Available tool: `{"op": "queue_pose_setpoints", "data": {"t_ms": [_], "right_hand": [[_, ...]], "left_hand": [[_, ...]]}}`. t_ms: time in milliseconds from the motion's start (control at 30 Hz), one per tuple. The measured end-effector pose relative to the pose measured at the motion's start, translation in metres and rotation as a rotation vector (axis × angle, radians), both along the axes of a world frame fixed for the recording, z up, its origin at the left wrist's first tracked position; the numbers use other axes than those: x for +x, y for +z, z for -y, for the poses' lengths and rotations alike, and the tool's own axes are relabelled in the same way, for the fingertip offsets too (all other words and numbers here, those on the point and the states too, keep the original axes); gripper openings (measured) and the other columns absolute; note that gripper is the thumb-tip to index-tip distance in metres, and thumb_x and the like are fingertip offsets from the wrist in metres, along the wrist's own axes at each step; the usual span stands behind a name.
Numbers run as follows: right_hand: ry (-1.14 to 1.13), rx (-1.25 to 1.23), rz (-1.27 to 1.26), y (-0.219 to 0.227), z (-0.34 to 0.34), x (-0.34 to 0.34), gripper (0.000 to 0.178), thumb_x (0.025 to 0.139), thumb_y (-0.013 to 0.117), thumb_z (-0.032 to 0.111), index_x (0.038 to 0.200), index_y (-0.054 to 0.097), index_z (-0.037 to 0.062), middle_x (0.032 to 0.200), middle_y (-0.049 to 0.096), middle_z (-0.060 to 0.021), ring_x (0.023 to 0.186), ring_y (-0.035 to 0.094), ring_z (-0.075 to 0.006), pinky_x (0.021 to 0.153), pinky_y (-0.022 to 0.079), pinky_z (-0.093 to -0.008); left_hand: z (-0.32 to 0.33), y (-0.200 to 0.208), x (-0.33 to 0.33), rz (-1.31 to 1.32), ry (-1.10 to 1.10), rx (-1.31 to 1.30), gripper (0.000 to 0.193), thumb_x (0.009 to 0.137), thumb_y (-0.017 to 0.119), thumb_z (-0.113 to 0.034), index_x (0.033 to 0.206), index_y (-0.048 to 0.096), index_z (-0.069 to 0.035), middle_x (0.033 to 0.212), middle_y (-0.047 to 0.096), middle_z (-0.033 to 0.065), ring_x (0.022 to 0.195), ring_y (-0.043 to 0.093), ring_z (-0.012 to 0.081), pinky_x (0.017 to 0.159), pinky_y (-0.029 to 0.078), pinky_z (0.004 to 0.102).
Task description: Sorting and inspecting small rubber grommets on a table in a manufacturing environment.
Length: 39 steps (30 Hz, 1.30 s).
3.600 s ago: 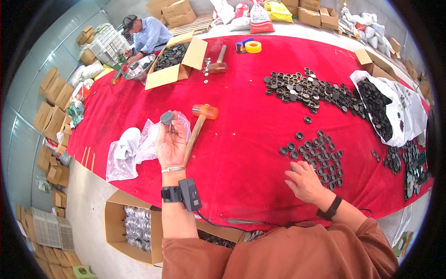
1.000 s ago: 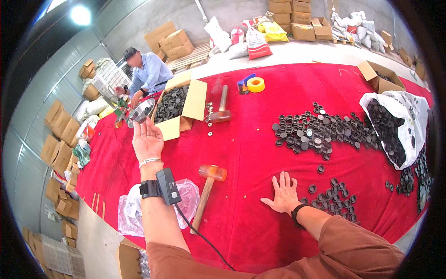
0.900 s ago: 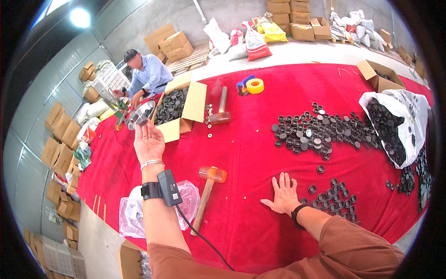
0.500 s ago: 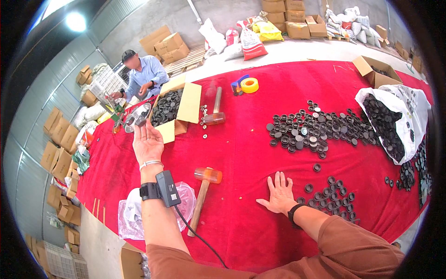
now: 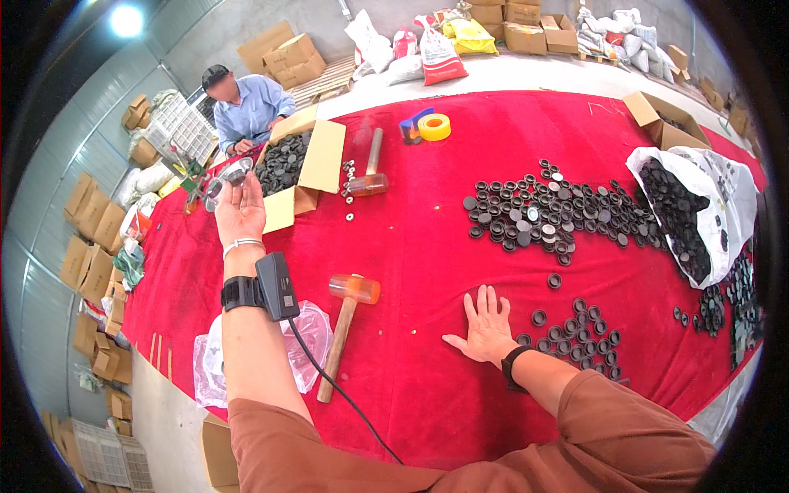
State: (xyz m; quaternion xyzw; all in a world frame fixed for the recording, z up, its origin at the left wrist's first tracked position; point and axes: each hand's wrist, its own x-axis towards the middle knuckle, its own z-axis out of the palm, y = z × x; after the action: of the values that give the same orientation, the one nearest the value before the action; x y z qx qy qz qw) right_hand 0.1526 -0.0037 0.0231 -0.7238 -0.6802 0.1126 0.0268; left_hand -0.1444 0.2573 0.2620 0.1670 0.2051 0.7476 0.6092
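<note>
My left hand [image 5: 241, 215] reaches far forward, palm up, beside the carton of black caps. Its fingers are at the near rim of a shiny, see-through-looking bowl [image 5: 236, 171], which looks tilted; dark pieces show in it. The fingertips are partly hidden by the bowl. My right hand [image 5: 485, 329] lies flat on the red cloth [image 5: 427, 271], fingers spread, holding nothing. Close to its right is a loose group of black ring-shaped caps [image 5: 582, 333]. A larger spread of black caps [image 5: 534, 205] lies farther off.
An open carton [image 5: 323, 156] of black discs stands near a mallet [image 5: 370, 177] and small metal rings. Another mallet [image 5: 349, 308] lies by a clear plastic bag [image 5: 312, 345]. Yellow tape [image 5: 434, 126] is farther back. A white sack [image 5: 723, 197] spills caps. A co-worker [image 5: 251, 111] sits opposite.
The whole view has shifted slightly. The bowl at my left hand looks more tilted than before. My right hand stays flat on the cloth. The co-worker's hands have come lower, behind the carton.
</note>
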Motion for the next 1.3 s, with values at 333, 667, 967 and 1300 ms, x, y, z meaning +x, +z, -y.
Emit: {"op": "queue_pose_setpoints", "data": {"t_ms": [333,667,967,1300], "right_hand": [[0.000,-0.024,0.020,0.004,-0.001,0.000,0.096,0.079,0.039,0.073,0.143,0.023,0.0029,0.147,0.015,-0.0269,0.139,0.009,-0.0388,0.108,0.009,-0.0540],[-0.010,-0.024,0.042,0.001,-0.002,-0.002,0.097,0.078,0.038,0.074,0.143,0.023,0.0033,0.147,0.016,-0.0267,0.139,0.009,-0.0381,0.108,0.009,-0.0536],[-0.009,0.017,0.058,-0.004,-0.002,-0.003,0.098,0.077,0.039,0.074,0.142,0.026,0.0029,0.147,0.017,-0.0264,0.138,0.011,-0.0383,0.107,0.009,-0.0534],[-0.003,0.039,0.045,-0.004,-0.002,-0.003,0.098,0.076,0.040,0.075,0.141,0.028,0.0025,0.146,0.018,-0.0277,0.138,0.012,-0.0388,0.107,0.010,-0.0541]], "left_hand": [[-0.009,-0.025,-0.007,0.082,0.027,0.057,0.020,0.094,0.048,-0.005,0.106,0.049,0.010,0.105,0.058,0.0201,0.103,0.058,0.0329,0.089,0.054,0.0445],[-0.018,-0.040,-0.014,0.086,0.022,0.055,0.025,0.095,0.048,-0.012,0.109,0.049,0.010,0.108,0.058,0.0195,0.099,0.060,0.0316,0.086,0.056,0.0401],[-0.023,-0.052,-0.023,0.092,0.017,0.042,0.028,0.096,0.047,-0.016,0.109,0.047,0.009,0.107,0.057,0.0186,0.101,0.059,0.0338,0.084,0.057,0.0394],[-0.021,-0.057,-0.024,0.091,0.041,0.046,0.028,0.096,0.048,-0.016,0.107,0.047,0.010,0.106,0.056,0.0197,0.103,0.059,0.0348,0.086,0.056,0.0405]]}}
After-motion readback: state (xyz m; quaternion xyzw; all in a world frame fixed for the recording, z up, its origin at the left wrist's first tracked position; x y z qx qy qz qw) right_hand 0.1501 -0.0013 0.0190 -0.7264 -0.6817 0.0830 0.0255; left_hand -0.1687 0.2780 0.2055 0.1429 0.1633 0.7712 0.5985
